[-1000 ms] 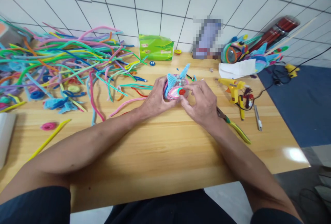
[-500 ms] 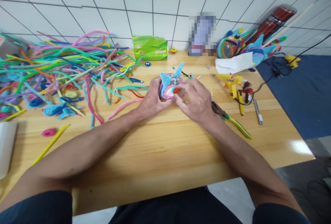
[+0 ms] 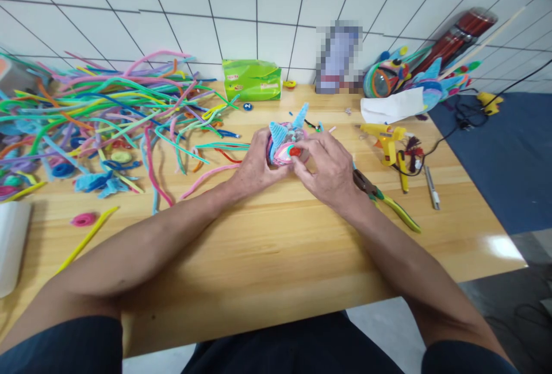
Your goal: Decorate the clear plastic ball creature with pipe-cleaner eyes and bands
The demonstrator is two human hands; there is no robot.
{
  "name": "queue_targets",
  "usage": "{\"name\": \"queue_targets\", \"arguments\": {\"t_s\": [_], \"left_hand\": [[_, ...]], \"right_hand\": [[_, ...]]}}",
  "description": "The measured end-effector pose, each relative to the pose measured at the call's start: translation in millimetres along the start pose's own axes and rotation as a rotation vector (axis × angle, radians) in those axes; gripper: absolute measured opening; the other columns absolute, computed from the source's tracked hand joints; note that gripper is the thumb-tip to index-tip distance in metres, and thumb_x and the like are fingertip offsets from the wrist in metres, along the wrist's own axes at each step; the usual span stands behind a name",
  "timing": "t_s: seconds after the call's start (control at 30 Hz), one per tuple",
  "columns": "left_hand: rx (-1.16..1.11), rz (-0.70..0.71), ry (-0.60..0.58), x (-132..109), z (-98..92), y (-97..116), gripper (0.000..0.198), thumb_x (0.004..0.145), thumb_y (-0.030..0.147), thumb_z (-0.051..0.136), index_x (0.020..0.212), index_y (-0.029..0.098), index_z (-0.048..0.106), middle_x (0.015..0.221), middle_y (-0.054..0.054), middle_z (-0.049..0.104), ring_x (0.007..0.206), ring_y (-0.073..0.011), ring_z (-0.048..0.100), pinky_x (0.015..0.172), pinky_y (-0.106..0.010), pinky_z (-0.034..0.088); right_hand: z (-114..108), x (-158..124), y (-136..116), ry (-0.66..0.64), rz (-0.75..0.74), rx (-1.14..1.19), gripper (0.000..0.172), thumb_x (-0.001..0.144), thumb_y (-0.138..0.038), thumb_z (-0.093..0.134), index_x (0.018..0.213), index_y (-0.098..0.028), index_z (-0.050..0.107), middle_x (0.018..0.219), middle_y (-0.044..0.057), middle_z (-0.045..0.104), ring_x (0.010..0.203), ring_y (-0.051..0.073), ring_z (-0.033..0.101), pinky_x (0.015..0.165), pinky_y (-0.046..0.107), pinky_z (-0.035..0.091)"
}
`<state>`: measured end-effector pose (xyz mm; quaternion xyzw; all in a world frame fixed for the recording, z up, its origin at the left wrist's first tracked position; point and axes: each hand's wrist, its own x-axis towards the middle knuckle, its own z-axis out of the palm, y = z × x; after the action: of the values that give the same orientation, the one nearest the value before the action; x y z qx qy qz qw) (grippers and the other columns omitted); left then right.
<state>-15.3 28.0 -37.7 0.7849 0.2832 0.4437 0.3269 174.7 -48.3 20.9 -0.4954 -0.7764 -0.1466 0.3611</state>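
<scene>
A pipe-cleaner figure (image 3: 278, 133), pink and blue with two pointed light-blue pieces sticking up, is just above the middle of the table. My left hand (image 3: 254, 161) is closed around its left side, the thumb along the near edge. At the front of the figure, a small red coiled piece (image 3: 295, 152) sits against a turquoise and pink patch. The thumb and forefinger of my right hand (image 3: 330, 167) pinch that red piece, against the figure. My right hand covers the figure's right side.
Loose pipe cleaners (image 3: 116, 95) pile up on the left. A green tissue pack (image 3: 252, 80) stands by the tiled wall. Pliers (image 3: 388, 201), a yellow glue gun (image 3: 388, 141), and a utility knife (image 3: 432, 188) lie to the right. Behind them are finished figures (image 3: 383, 77) and a red flask (image 3: 457, 40).
The view has shifted very slightly. Both hands keep the same hold on the figure and the red piece.
</scene>
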Motion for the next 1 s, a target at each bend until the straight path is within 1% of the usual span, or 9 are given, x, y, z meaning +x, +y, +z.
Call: {"name": "queue_targets", "arguments": {"t_s": [0.13,0.3,0.47,0.63,0.8,0.9,1.0], "left_hand": [[0.001,0.004,-0.005,-0.1,0.2,-0.2,0.062,0.089,0.04,0.084,0.136,0.024,0.047,0.135,-0.013,0.061,0.128,-0.0308,0.06,0.11,-0.053,0.055],[0.018,-0.001,-0.003,-0.5,0.5,-1.3,0.063,0.089,0.044,0.084,0.135,0.024,0.047,0.134,-0.013,0.062,0.126,-0.0304,0.061,0.109,-0.052,0.055],[0.022,0.011,0.0,-0.5,0.1,-2.4,0.062,0.089,0.046,0.084,0.134,0.023,0.047,0.134,-0.013,0.061,0.126,-0.0303,0.061,0.111,-0.052,0.054],[0.044,0.027,-0.001,-0.6,0.0,-3.1,0.06,0.09,0.045,0.082,0.134,0.024,0.047,0.135,-0.012,0.061,0.124,-0.0297,0.062,0.11,-0.051,0.055],[0.044,0.023,0.01,-1.0,1.6,-1.7,0.067,0.089,0.051,0.083,0.138,0.023,0.047,0.139,-0.014,0.061,0.13,-0.0318,0.061,0.113,-0.052,0.053],[0.042,0.016,0.011,-0.7,1.9,-0.8,0.069,0.09,0.055,0.083,0.14,0.024,0.047,0.142,-0.015,0.061,0.133,-0.0319,0.06,0.114,-0.052,0.053],[0.034,0.028,0.008,-0.3,1.4,-1.3,0.068,0.091,0.053,0.082,0.141,0.023,0.047,0.143,-0.015,0.06,0.134,-0.0317,0.06,0.114,-0.051,0.053]], "right_hand": [[0.0,-0.2,-0.8,-0.016,0.012,-0.006,0.014,0.103,-0.026,0.064,0.114,-0.022,0.072,0.108,0.012,0.076,0.1,0.028,0.071,0.089,0.043,0.06],[-2.3,0.3,-0.7,-0.058,0.027,-0.001,0.014,0.103,-0.027,0.064,0.114,-0.024,0.072,0.109,0.011,0.076,0.102,0.029,0.071,0.089,0.044,0.059],[-2.3,-0.1,-0.2,-0.024,-0.003,-0.029,0.013,0.102,-0.026,0.066,0.114,-0.023,0.072,0.106,0.011,0.076,0.099,0.028,0.072,0.087,0.042,0.06],[-2.2,-1.8,1.7,0.009,-0.011,-0.001,0.023,0.099,-0.029,0.07,0.121,-0.021,0.071,0.111,0.012,0.075,0.103,0.029,0.071,0.089,0.043,0.06],[-2.0,-1.1,1.9,-0.02,0.009,-0.001,0.018,0.101,-0.025,0.067,0.117,-0.025,0.073,0.108,0.01,0.075,0.1,0.028,0.071,0.087,0.043,0.059],[-1.0,-0.3,1.0,-0.012,-0.004,-0.006,0.016,0.102,-0.025,0.066,0.115,-0.024,0.074,0.106,0.01,0.075,0.098,0.027,0.07,0.084,0.042,0.06],[0.2,0.1,0.3,-0.021,0.005,-0.009,0.016,0.102,-0.025,0.067,0.115,-0.025,0.075,0.108,0.01,0.075,0.1,0.027,0.071,0.087,0.043,0.06]]}}
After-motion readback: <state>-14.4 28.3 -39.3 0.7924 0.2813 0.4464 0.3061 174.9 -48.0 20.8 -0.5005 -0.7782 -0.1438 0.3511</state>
